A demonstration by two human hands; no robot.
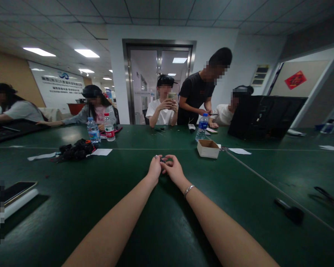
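Both hands meet over the green table (122,207), arms stretched forward. Between my left hand (154,169) and my right hand (174,170) is a small dark object (163,161), mostly hidden by the fingers; its kind cannot be made out. My left fingers are closed around it, with a ring on one of them. On the other side, my right thumb and fingers are curled in a pinch against the same object. A silver bracelet (188,190) circles my right wrist. The nearest item to my right hand is an open cardboard box (208,151).
Beyond the hands stand water bottles (93,130) and a bundle of black straps (77,149). A phone (19,191) lies at left, a black brush-like item (291,212) at right. A large black case (263,116) stands far right. Several people (164,107) are across the table.
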